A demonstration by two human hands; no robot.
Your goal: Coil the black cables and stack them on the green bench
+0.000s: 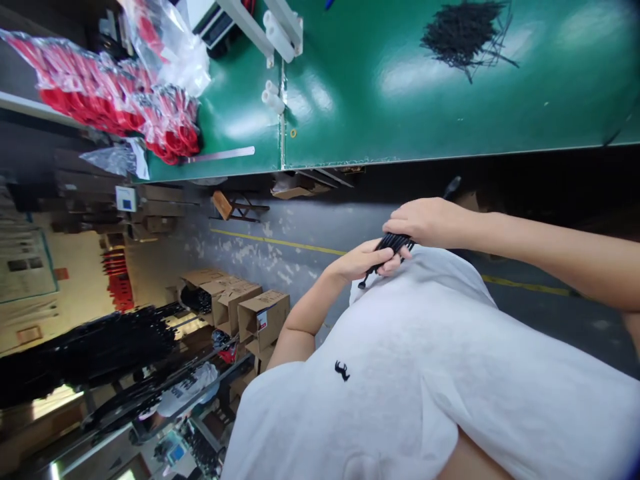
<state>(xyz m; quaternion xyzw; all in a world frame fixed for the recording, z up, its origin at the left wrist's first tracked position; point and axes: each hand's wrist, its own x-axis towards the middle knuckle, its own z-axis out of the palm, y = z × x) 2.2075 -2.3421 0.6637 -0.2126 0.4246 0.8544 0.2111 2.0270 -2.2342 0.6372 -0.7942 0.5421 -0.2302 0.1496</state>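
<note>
From my feed, both hands meet just off the shirt (pixel 425 373). The right hand (pixel 430 221) comes in with the forearm stretched long across the view, wrist bent, knuckles up, and fingers curled down over a bundle (pixel 395 243) of thin black strands. The left hand (pixel 363 260) rises from a sharply bent elbow and sits under and just behind the right. Its fingers are closed round the same bundle from below, so both grips are tight on it with no gap I can make out. The bundle lies between the two sets of fingers, with a short tail poking out below the left fingertips and touching the shirt. Beyond the fingers and well apart is the edge of the green table (pixel 380 120), with nothing between but dark space under it. Far past the right fingers a loose heap of black strands (pixel 465 30) lies on the tabletop. Off past the left fingers are red bagged goods (pixel 115 100) and a flat metal strip (pixel 220 155) — and lower down, cardboard boxes (pixel 250 310) on the floor.
</note>
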